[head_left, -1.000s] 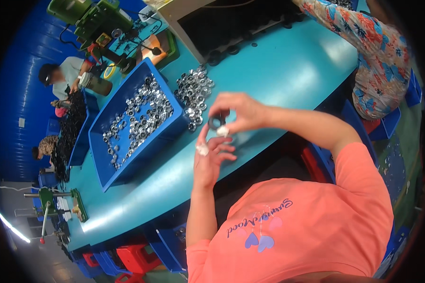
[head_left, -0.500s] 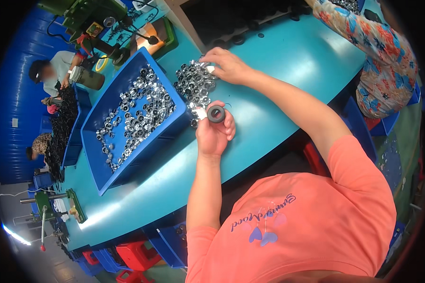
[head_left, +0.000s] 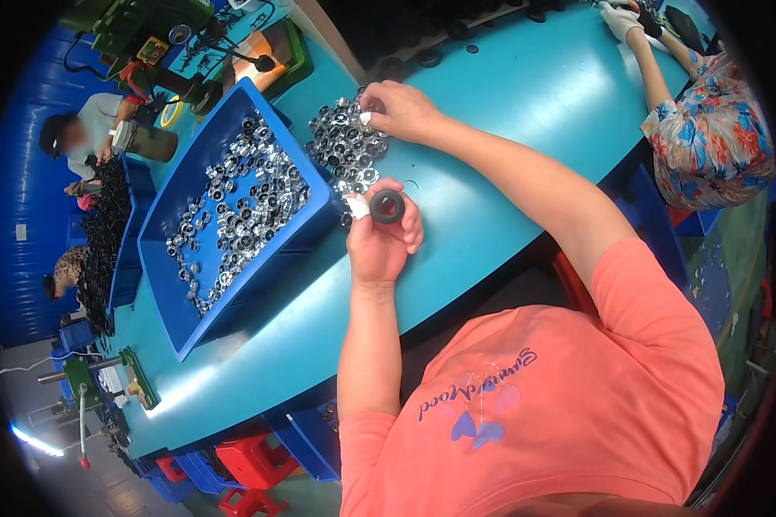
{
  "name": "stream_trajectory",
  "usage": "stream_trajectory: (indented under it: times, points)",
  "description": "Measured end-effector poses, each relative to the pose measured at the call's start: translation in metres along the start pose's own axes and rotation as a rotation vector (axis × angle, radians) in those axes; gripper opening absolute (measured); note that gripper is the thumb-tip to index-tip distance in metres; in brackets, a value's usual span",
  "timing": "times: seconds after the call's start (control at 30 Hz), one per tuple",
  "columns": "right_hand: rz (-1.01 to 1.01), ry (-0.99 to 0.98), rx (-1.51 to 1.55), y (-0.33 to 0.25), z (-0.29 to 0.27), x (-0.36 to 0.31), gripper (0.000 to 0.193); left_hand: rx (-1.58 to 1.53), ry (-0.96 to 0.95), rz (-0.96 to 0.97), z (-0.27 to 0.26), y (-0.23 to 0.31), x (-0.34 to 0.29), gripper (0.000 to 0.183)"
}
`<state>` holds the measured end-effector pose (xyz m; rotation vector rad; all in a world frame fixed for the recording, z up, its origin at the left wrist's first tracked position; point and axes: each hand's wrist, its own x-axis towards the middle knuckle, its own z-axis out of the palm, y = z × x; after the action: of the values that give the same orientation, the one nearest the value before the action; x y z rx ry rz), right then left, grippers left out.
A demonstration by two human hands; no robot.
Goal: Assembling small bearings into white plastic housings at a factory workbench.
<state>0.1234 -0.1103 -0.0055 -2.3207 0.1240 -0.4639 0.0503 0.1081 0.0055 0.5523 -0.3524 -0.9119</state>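
Note:
My left hand (head_left: 378, 250) is closed around a black ring-shaped part (head_left: 387, 207), its round opening facing up. White tape wraps the thumb. Beyond it, my right hand (head_left: 403, 112) reaches over the right edge of a heap of small shiny silver-and-black round parts (head_left: 349, 142) on the table. Its fingers bend toward the taped thumb; whatever lies between them is hidden. Left of the heap stands a large blue bin (head_left: 220, 319), tilted in view, with many similar shiny parts (head_left: 254, 207) inside.
The turquoise table (head_left: 509, 112) runs across the view. Green machines (head_left: 138, 43) stand at the far left and a green press (head_left: 82, 379) at the near left. Co-workers sit at the right, in a floral shirt (head_left: 707, 146), and far left (head_left: 95, 121). Red stools (head_left: 254, 461) are below.
My right hand's fingers have drawn in closer to the thumb at the heap. The black ring has turned slightly in my left hand. The co-worker's gloved hands have come into view at right.

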Motion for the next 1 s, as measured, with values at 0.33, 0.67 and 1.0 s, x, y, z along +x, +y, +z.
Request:
stream_trajectory:
  times: [0.33, 0.67, 1.0]
  points:
    - [0.044, 0.092, 0.192, 0.011, -0.018, -0.014, 0.023, 0.669, 0.225, 0.354, 0.003, -0.001, -0.006, 0.048]
    - [0.374, -0.151, 0.772, 0.005, -0.051, -0.048, 0.036, 1.598, 0.471, 0.719, 0.009, -0.017, -0.007, 0.057]
    - [0.43, -0.487, 1.253, -0.033, -0.059, -0.074, 0.03, 1.533, 0.534, 0.706, 0.014, -0.01, -0.008, 0.05]
